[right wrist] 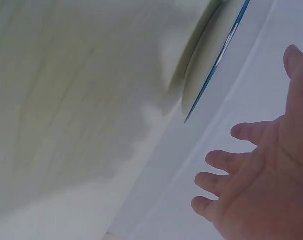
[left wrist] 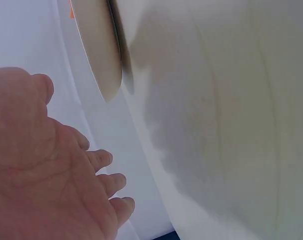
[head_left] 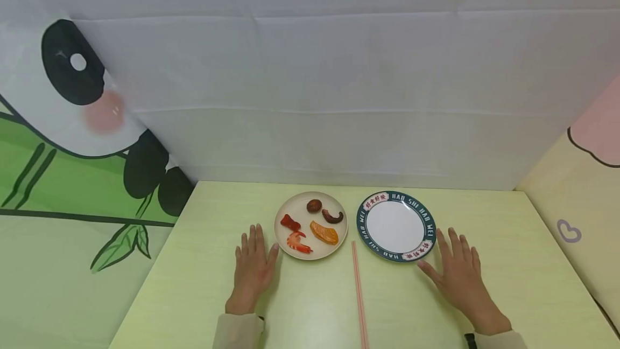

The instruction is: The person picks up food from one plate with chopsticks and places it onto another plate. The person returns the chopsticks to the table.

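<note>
My left hand (head_left: 254, 268) is held palm down just left of a beige plate (head_left: 286, 244), fingers straight and holding nothing. On that plate lie a shrimp (head_left: 298, 242), an orange slice-shaped food piece (head_left: 324, 233), a small red piece (head_left: 290, 223), a brown mushroom cap (head_left: 314, 206) and a dark curled piece (head_left: 332, 217). To the right sits a white plate with a dark teal lettered rim (head_left: 362, 229). Beside its lower right edge my right hand (head_left: 460, 276) spreads its fingers, also without anything in it. A pair of pink chopsticks (head_left: 359, 295) lies lengthwise between the hands.
The pale yellow-green table (head_left: 310, 306) ends at the back against a white cloth wall (head_left: 329, 144). Panels printed with cartoon figures flank it, a green-and-white one (head_left: 72, 176) on the left and a cream one (head_left: 581, 203) on the right.
</note>
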A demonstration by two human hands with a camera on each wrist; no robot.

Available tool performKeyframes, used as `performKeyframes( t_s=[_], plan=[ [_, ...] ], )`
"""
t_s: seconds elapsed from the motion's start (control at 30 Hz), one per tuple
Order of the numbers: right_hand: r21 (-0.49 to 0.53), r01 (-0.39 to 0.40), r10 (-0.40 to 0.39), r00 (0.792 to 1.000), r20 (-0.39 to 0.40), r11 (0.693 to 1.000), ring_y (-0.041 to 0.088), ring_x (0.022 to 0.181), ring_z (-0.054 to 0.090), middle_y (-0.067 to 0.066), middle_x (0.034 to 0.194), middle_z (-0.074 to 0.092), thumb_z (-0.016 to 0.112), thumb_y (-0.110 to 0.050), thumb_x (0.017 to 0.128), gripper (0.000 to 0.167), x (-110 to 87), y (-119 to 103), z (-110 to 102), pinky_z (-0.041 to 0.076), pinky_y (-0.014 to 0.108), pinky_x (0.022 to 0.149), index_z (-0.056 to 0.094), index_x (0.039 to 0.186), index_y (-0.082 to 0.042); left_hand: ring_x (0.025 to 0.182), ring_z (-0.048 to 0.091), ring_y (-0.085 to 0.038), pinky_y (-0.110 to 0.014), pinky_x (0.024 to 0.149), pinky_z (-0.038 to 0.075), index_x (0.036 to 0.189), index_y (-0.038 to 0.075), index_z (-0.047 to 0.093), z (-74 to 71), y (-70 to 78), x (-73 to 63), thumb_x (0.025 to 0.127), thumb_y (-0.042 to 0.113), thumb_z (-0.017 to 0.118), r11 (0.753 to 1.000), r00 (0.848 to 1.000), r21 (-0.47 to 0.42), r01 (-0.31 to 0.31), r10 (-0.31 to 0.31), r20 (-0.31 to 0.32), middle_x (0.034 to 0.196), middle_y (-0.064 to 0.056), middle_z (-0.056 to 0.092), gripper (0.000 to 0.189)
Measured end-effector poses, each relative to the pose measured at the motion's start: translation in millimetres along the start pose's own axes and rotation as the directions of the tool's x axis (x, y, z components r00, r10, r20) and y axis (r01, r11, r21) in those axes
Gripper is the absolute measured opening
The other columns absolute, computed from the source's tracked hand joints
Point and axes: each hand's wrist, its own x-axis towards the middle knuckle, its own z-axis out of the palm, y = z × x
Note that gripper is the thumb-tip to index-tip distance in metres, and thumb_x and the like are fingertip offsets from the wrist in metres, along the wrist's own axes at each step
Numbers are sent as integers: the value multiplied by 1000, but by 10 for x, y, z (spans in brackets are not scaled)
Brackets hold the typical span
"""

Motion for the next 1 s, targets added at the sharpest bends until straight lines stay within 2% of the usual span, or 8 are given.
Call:
performKeyframes(
  t_s=[0.13, 0.33, 0.73, 1.0],
  plan=[
    [13, 14, -14, 1000, 17, 1000, 65, 147, 21, 40, 161, 25, 74, -47, 96, 91, -1, -104, 3, 16, 79, 114, 34, 158, 7, 156, 11, -57, -71, 123, 9, 163, -11, 17, -46, 87, -28, 112, 38, 44, 999, 1000, -35, 9, -10, -17, 170, -34, 16, 76],
    [40, 54, -55, 998, 21, 998, 62, 148, 22, 39, 161, 29, 75, -44, 96, 89, -14, -283, 26, 17, 77, 115, 36, 159, 5, 157, 12, -55, -67, 125, 12, 164, -9, 16, -83, 189, -24, 112, 33, 47, 997, 999, -51, 51, -51, 9, 172, -31, 15, 74],
    [51, 124, -125, 992, 10, 991, 57, 149, 28, 34, 162, 35, 78, -41, 94, 86, -54, -560, 88, 21, 73, 116, 39, 159, 0, 159, 13, -50, -63, 125, 17, 166, -5, 14, -14, 247, -14, 112, 36, 46, 993, 996, -69, 93, -92, 16, 174, -27, 14, 76],
    [56, 173, -171, 985, -30, 983, 54, 147, 35, 30, 162, 38, 82, -38, 91, 85, -84, -662, 124, 25, 71, 117, 43, 158, -2, 158, 17, -51, -66, 122, 24, 166, -7, 16, -1, 295, -13, 112, 34, 48, 991, 997, -103, 81, -82, -1, 173, -28, 17, 75]
  ],
)
